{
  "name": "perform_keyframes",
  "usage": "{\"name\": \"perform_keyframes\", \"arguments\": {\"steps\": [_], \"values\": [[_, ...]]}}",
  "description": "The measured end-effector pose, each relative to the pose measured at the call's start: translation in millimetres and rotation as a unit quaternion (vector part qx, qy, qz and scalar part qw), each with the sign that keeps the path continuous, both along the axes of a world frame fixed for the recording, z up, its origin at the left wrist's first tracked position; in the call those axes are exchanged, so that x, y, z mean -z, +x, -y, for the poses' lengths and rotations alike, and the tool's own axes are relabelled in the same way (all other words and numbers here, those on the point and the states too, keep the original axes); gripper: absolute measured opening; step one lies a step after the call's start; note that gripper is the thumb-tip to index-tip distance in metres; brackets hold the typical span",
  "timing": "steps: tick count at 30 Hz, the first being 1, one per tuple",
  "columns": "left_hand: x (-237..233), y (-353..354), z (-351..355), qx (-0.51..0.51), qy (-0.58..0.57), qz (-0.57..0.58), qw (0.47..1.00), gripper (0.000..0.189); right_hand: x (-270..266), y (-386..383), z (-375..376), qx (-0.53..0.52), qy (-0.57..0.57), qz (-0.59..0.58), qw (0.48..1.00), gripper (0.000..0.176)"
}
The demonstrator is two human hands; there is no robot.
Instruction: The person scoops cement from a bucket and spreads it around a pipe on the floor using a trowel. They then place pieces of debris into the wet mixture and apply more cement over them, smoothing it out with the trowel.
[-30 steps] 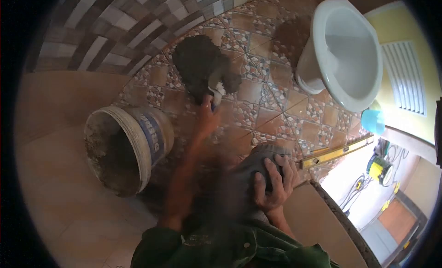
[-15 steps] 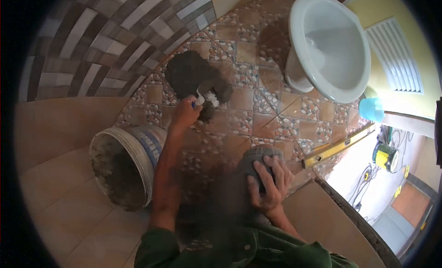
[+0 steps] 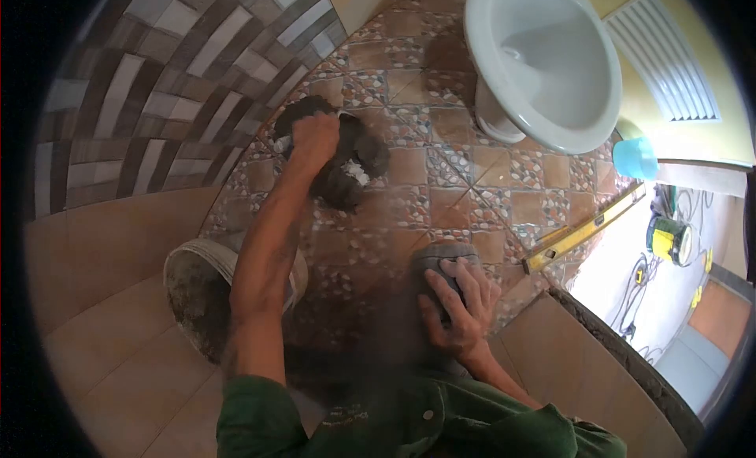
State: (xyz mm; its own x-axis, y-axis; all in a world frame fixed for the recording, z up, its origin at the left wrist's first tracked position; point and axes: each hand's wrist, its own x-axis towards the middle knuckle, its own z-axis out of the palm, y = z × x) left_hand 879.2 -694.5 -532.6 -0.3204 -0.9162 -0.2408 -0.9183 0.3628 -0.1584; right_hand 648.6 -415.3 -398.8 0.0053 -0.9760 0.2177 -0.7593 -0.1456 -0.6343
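Clenching left hand (image 3: 316, 137) over mortar (image 3: 365, 152), can't see around what; resting right hand (image 3: 463, 322), spread open, on knee (image 3: 439, 257) beneath.

Glaring white light washes out the floor at right, beyond the long yellow spirit level (image 3: 583, 231), while the dark grey heap of mortar (image 3: 340, 160) sits dimmer. A blurry smear clouds the lower centre; wide-angle distortion bends lines towards black corners.
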Motion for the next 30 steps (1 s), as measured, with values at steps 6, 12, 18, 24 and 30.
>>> {"name": "perform_keyframes", "arguments": {"steps": [6, 12, 18, 24, 30], "values": [[-1, -6, -27, -0.004, 0.071, -0.028, 0.997, 0.014, -2, 4, 5, -0.002, 0.000, 0.012, 1.000, 0.042], [-23, 15, -44, -0.090, 0.065, -0.157, 0.981, 0.018, 0, 3, 4, 0.007, -0.006, 0.034, 0.999, 0.041], [-13, 46, -78, -0.248, 0.193, -0.324, 0.892, 0.034, 4, 4, 7, -0.004, -0.007, 0.044, 0.999, 0.041], [22, 63, -87, -0.271, 0.091, -0.278, 0.917, 0.034, 8, 1, 1, 0.001, -0.025, 0.036, 0.999, 0.043], [14, 59, -99, -0.155, 0.048, -0.237, 0.958, 0.026, 12, 4, -1, -0.007, -0.026, 0.017, 0.999, 0.043]]}}
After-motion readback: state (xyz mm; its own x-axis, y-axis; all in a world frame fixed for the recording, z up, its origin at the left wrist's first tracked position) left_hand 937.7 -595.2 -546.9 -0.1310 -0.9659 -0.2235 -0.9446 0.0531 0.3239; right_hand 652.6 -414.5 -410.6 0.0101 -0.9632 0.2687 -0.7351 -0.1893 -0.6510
